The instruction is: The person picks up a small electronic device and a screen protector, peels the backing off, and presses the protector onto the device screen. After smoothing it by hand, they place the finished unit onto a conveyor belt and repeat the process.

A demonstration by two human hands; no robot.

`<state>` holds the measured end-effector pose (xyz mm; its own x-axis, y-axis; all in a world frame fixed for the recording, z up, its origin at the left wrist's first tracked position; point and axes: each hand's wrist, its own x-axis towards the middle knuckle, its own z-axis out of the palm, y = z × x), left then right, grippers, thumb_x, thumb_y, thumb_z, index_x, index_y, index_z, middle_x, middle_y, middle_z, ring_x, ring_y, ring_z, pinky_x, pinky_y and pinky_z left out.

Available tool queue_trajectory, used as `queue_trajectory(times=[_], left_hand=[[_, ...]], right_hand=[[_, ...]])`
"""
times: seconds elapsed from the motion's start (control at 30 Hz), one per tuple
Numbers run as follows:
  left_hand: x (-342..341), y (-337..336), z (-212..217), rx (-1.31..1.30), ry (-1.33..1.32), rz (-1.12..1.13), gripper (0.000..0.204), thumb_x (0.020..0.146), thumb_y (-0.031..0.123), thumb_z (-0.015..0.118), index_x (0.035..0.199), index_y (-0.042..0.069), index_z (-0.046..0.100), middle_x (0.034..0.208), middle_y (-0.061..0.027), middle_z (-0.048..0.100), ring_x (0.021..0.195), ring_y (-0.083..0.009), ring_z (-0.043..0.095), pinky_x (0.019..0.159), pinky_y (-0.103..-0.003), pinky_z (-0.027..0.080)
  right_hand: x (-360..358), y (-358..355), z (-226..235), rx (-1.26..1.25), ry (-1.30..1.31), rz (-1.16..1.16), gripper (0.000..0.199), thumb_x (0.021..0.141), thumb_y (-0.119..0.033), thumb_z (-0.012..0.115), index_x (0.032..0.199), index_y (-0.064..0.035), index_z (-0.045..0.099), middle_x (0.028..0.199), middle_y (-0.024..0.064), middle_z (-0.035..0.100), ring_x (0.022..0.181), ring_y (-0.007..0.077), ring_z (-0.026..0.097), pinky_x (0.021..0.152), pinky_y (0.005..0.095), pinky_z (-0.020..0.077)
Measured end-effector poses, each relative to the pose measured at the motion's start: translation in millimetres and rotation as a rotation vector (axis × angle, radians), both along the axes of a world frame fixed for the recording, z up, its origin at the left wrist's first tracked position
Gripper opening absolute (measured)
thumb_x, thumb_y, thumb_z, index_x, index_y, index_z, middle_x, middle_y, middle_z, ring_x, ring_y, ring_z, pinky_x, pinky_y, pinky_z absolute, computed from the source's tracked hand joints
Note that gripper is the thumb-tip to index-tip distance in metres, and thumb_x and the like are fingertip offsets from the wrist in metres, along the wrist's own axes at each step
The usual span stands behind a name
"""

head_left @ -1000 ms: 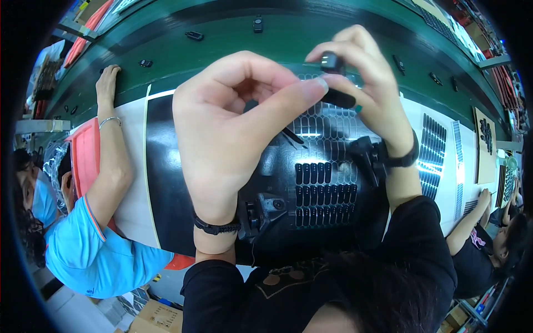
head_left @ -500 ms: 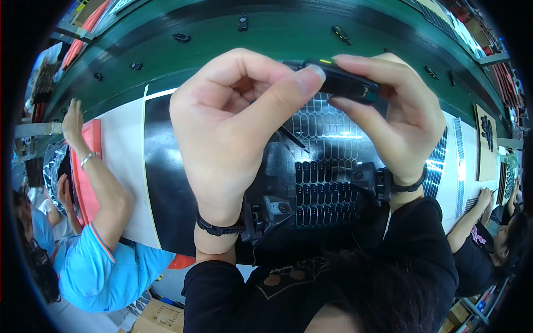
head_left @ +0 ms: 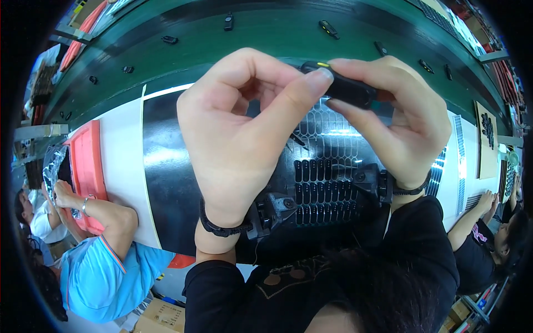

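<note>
Both my hands are raised over the black work mat (head_left: 172, 172), holding a small black elongated device (head_left: 351, 89) with a yellow mark on its upper edge. The thumb and fingers of my left hand (head_left: 236, 133) pinch its left end, the thumb pressed on the face. My right hand (head_left: 413, 119) grips the other end between thumb and fingers. Beneath them lies a sheet of black oval stick-on pieces (head_left: 325, 191), its upper rows showing bare outlines. A short dark strip (head_left: 298, 140) is partly hidden beside my left hand.
Across the far side runs a green conveyor belt (head_left: 194, 58) carrying several similar black devices (head_left: 328, 29). A red bin (head_left: 89, 172) and a co-worker in a blue shirt (head_left: 105, 277) are at left. Another co-worker's hands (head_left: 486, 202) and a brown board (head_left: 487, 141) are at right.
My hands and the device have shifted slightly right, and the device has turned a little. Devices on the belt have moved left. The left co-worker's hand has dropped from the belt side to the red bin.
</note>
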<state>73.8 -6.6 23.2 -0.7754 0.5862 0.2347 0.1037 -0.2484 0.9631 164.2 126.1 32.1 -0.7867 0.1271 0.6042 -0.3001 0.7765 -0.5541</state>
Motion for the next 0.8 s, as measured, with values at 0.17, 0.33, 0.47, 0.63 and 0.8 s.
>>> queue_trajectory(times=[0.17, 0.33, 0.47, 0.63, 0.8], left_hand=[[-8.0, 1.2, -3.1, -0.251, 0.180, -0.007, 0.006, 0.074, 0.003, 0.059, 0.071, 0.001, 0.054, 0.066, 0.0002, 0.055, 0.059, -0.0022, 0.047, 0.054, -0.012, 0.033], [-18.1, 11.2, -14.7, -0.203, 0.043, -0.190, 0.009, 0.077, 0.009, 0.057, 0.073, 0.002, 0.056, 0.065, 0.0002, 0.055, 0.055, -0.0015, 0.046, 0.050, -0.013, 0.032], [-25.1, 6.8, -17.0, -0.199, 0.043, -0.201, 0.009, 0.077, 0.010, 0.057, 0.078, 0.001, 0.057, 0.063, -0.0001, 0.055, 0.056, -0.0028, 0.047, 0.051, -0.014, 0.034], [-28.8, 13.8, -29.7, -0.427, 0.371, 0.050, 0.014, 0.075, 0.004, 0.056, 0.088, -0.001, 0.056, 0.069, -0.0022, 0.056, 0.063, -0.0051, 0.051, 0.057, -0.015, 0.039], [-42.4, 9.5, -35.5, -0.287, 0.438, 0.158, 0.019, 0.069, -0.004, 0.059, 0.087, -0.002, 0.055, 0.071, -0.0048, 0.057, 0.065, -0.0097, 0.055, 0.057, -0.019, 0.044]], right_hand=[[-0.1, 4.0, -2.2, 0.067, -0.029, -0.007, 0.031, 0.058, 0.004, 0.066, 0.089, 0.0016, 0.059, 0.079, 0.0083, 0.058, 0.067, 0.0143, 0.055, 0.057, 0.0200, 0.0426], [-4.7, 11.0, -8.0, -0.001, 0.003, 0.049, 0.027, 0.064, 0.002, 0.063, 0.091, 0.0011, 0.059, 0.078, 0.0072, 0.058, 0.066, 0.0120, 0.054, 0.056, 0.0190, 0.0423], [-10.7, 7.2, -12.2, -0.184, -0.137, 0.061, 0.022, 0.072, -0.003, 0.059, 0.093, -0.0005, 0.059, 0.080, 0.0070, 0.058, 0.066, 0.0099, 0.053, 0.056, 0.0176, 0.0420], [-39.6, 43.4, -30.0, -0.442, -0.348, 0.104, 0.022, 0.075, -0.015, 0.059, 0.094, -0.0042, 0.059, 0.076, 0.0045, 0.058, 0.065, 0.0118, 0.056, 0.056, 0.0189, 0.0446], [-85.8, 55.7, -68.4, 0.020, 0.014, -0.078, 0.033, 0.077, -0.011, 0.056, 0.109, -0.0055, 0.051, 0.094, 0.0089, 0.057, 0.077, 0.0123, 0.055, 0.069, 0.0223, 0.0458]])
